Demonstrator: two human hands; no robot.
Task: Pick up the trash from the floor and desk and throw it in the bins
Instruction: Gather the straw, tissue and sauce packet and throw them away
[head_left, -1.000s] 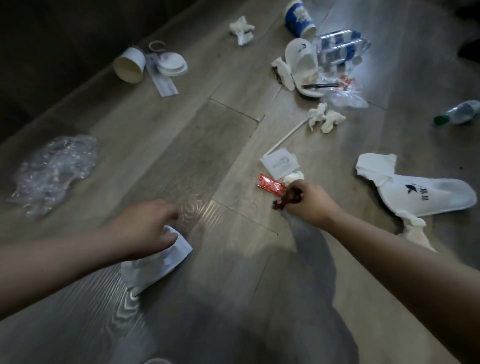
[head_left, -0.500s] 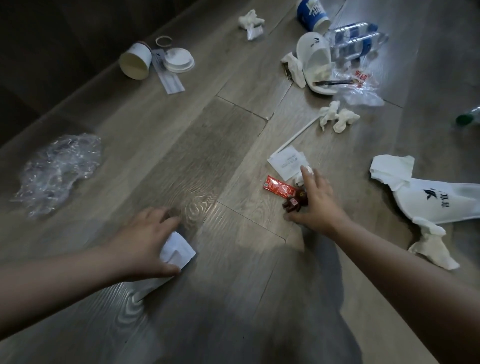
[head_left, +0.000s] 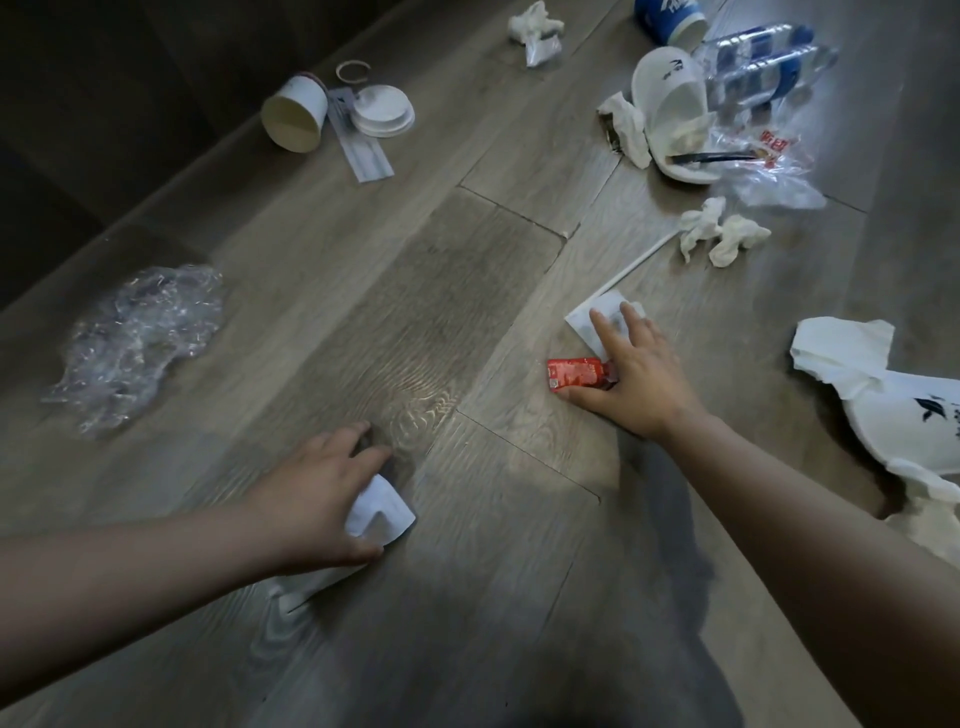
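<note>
Trash lies scattered over the wooden floor. My left hand (head_left: 317, 493) grips a folded white paper (head_left: 384, 512) low on the floor, thumb under its edge. My right hand (head_left: 639, 379) is stretched flat, its fingers lying on a small white packet (head_left: 584, 318) and its thumb beside a red wrapper (head_left: 574, 373). A white straw (head_left: 644, 257) runs from the packet toward two crumpled tissues (head_left: 722, 236). The dark brown scrap seen earlier is hidden.
Crumpled clear plastic (head_left: 140, 338) lies at the left. A tipped paper cup (head_left: 293, 117) and lid (head_left: 382, 110) sit by the dark wall. Slippers (head_left: 670, 98) (head_left: 904, 415), bottles (head_left: 769, 62), a blue cup (head_left: 670, 21), a plastic bag (head_left: 769, 171) and a tissue (head_left: 535, 31) lie further off.
My right hand opened from a closed grip on the dark scrap and reached forward over the red wrapper onto the white packet. My left hand stayed on the white paper.
</note>
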